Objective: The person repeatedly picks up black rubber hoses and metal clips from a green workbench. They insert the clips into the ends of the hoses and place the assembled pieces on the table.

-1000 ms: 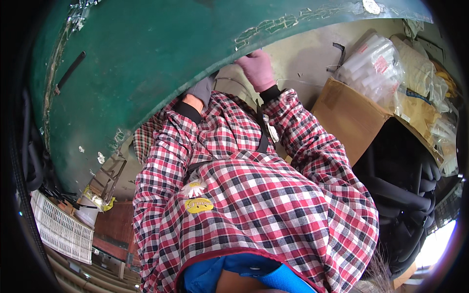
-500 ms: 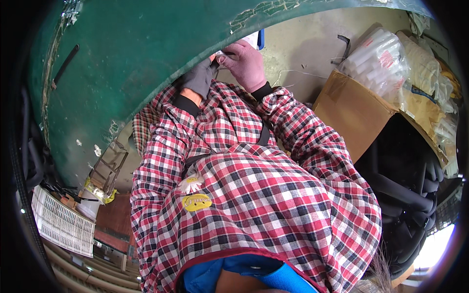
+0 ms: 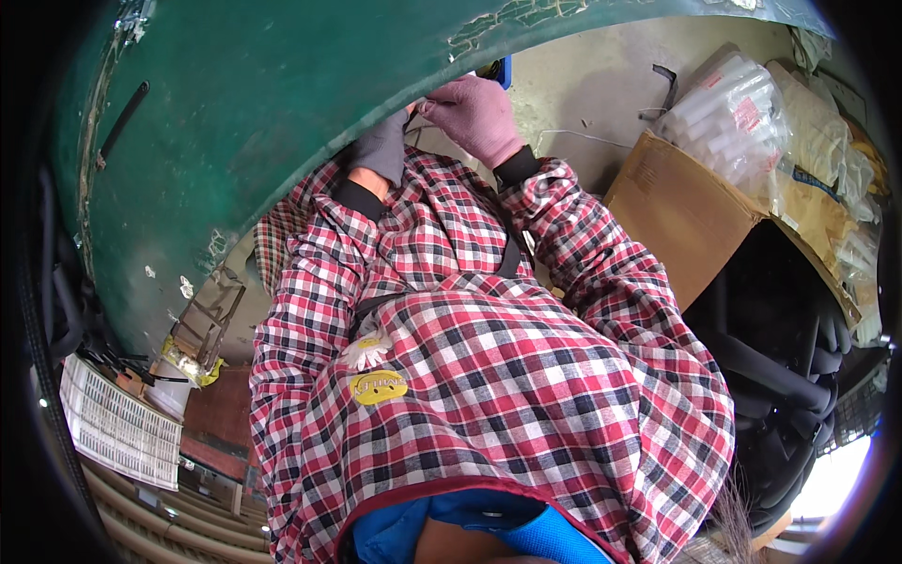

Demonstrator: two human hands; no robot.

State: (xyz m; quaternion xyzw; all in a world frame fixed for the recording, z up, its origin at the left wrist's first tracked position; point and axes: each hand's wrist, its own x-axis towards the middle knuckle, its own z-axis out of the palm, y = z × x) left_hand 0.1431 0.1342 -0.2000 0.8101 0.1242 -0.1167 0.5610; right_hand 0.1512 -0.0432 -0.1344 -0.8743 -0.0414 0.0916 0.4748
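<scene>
My left hand (image 3: 381, 148), in a grey glove with a bare fingertip showing, is at the rim of the green tabletop (image 3: 254, 103), which hides part of its fingers. Close beside it, my right hand (image 3: 477, 120) wears a pink glove. Its thumb and fingers are pinched together near the left fingertip. Both hands look closed, but whatever is between them is too small and too hidden to name. Just beyond the right hand, a blue-edged object (image 3: 505, 73) shows partly from behind the table rim.
A cardboard box (image 3: 681, 207) stands at right, with black tubes (image 3: 780, 376) nearer me. Clear bags of white rolls (image 3: 728, 117) lie behind it. A black strip (image 3: 124, 122) rests on the tabletop. At lower left are a metal frame (image 3: 209, 315) and a white slatted crate (image 3: 122, 423).
My right hand has shifted slightly right and nearer me. The white thing beyond it no longer shows, and less of the blue-edged object is visible. My left hand has barely moved.
</scene>
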